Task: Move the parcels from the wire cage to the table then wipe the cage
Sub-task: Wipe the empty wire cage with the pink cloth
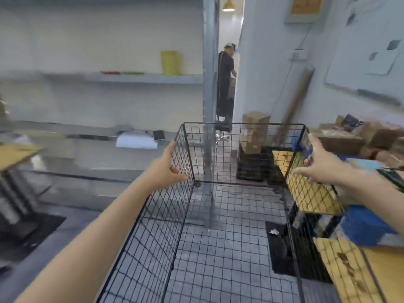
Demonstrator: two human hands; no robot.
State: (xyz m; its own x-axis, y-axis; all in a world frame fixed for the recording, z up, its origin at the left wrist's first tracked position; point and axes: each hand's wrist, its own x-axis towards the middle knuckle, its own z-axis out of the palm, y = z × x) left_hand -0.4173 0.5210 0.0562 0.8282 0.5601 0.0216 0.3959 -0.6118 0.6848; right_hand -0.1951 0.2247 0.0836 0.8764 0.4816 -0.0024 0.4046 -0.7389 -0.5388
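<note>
The black wire cage [220, 248] fills the middle of the head view, with no parcels inside. Through its mesh floor I see grey ground and a metal post. My left hand [168, 165] grips the cage's left wall near the far top corner, thumb against the mesh. My right hand [321, 162] holds the top of the right wall, index finger stretched forward and the other fingers curled at the wire. Brown cardboard parcels [354, 136] lie in a blurred heap at the right, behind that hand.
A wooden table top [384, 261] lies right of the cage, with blue items [367, 226] beside it. A grey post [209, 84] stands ahead, shelving [131, 77] to the left. A person in black [225, 79] stands in the far doorway. A black crate [253, 165] holding a box sits beyond the cage.
</note>
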